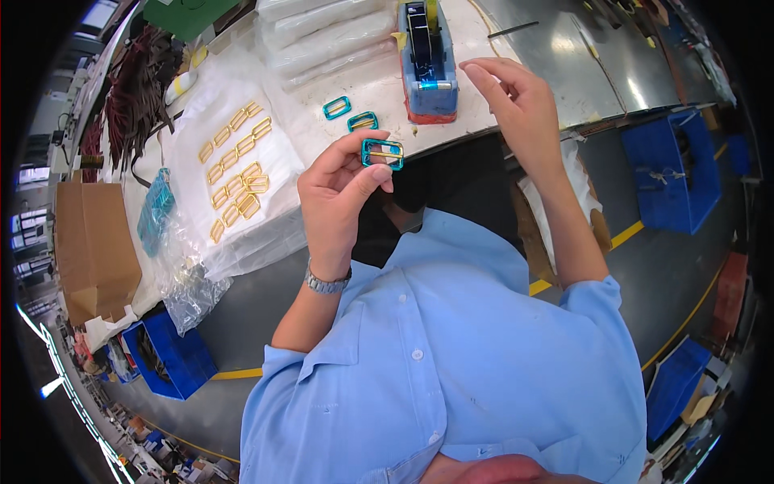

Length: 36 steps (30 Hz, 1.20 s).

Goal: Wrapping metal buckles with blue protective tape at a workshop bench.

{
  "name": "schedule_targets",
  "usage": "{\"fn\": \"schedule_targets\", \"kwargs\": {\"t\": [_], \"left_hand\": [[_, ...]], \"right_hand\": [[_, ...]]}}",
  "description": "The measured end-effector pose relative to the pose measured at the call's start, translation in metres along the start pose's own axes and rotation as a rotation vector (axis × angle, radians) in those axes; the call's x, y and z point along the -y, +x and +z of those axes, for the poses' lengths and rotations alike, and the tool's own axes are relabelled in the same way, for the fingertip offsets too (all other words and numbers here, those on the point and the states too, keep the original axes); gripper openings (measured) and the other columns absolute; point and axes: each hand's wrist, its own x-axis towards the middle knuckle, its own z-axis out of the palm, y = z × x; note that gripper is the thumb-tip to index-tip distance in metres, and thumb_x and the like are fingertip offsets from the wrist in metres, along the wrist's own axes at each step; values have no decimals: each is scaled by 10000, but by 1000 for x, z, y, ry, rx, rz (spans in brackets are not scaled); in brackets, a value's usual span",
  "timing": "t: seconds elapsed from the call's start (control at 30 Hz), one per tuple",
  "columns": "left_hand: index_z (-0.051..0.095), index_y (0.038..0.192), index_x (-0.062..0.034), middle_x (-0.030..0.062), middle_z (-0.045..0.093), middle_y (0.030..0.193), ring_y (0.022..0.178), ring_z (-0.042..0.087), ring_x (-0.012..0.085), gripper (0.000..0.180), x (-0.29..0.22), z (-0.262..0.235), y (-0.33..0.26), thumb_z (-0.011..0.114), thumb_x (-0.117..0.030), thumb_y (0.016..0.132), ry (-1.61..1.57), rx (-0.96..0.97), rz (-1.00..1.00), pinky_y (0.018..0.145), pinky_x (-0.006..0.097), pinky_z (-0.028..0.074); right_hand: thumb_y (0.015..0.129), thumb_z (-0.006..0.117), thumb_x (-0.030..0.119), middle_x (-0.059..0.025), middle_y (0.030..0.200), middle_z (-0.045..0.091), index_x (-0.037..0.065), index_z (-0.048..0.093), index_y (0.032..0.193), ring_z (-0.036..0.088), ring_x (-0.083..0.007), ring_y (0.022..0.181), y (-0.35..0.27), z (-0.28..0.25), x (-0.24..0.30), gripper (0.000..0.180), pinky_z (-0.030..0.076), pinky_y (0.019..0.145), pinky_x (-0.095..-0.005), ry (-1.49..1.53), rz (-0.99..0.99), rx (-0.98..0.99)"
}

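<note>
So the left grip point(334, 181), mid-frame, had one teal-and-gold buckle point(382, 153) pinched between thumb and fingers, just off the worktop point(469, 28) edge. Its long axis ran nearly left-right, right end dipping a touch, gold bar pointing the same way. The right grip point(526, 101), upper right of centre, had thumb and fingers curled close together; couldn't tell if anything was between them. Just left of it stood one blue tape dispenser point(439, 98). Two loose teal buckles point(363, 122) lay above the held one, both roughly sideways, right ends slightly up. Upper left: gold buckles point(248, 207) in about four slanted rows, too overlapped to count exactly.
</note>
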Motion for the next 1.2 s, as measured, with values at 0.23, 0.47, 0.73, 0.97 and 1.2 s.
{"fn": "schedule_targets", "kwargs": {"t": [0.23, 0.47, 0.73, 0.97, 1.2], "left_hand": [[694, 1299, 88, 68, 724, 984, 794, 671, 112, 348, -2, 8, -2, 740, 38, 958, -117, -55, -35, 747, 241, 559], [705, 1286, 73, 71, 722, 1045, 873, 678, 113, 345, -4, 7, -1, 752, 50, 945, -114, -26, -22, 783, 251, 569], [718, 1271, 57, 98, 690, 1285, 1138, 681, 149, 351, -4, 16, 27, 763, 78, 924, -91, 34, 98, 1000, 297, 569], [724, 1243, 58, 85, 720, 1212, 1045, 687, 130, 353, -14, 25, 24, 798, 68, 898, 161, 24, 137, 950, 271, 560], [766, 1176, 3, 81, 745, 1111, 951, 676, 162, 393, 3, 30, -3, 870, 37, 799, 539, 48, 273, 843, 297, 550]], "right_hand": [[971, 797, 358, 46, 737, 650, 38, 844, 1040, 501, -47, 650, 29, 21, 0, 332, 398, 587, -250, 133, 334, 369], [981, 774, 217, 21, 847, 745, 16, 814, 1030, 493, -18, 665, 20, 20, 17, 211, 382, 597, -210, 278, 296, 220], [1043, 702, 110, -84, 1030, 817, -12, 741, 1036, 672, -52, 725, -106, 44, 12, 129, 492, 610, -210, 628, 562, 205], [1062, 672, 79, -113, 995, 813, -26, 713, 1057, 732, -87, 771, -122, 42, 17, 113, 540, 619, -225, 752, 532, 166], [1075, 651, 67, -138, 986, 807, -60, 695, 1111, 778, -141, 854, -127, 43, 17, 139, 624, 732, -263, 879, 559, 128]]}}
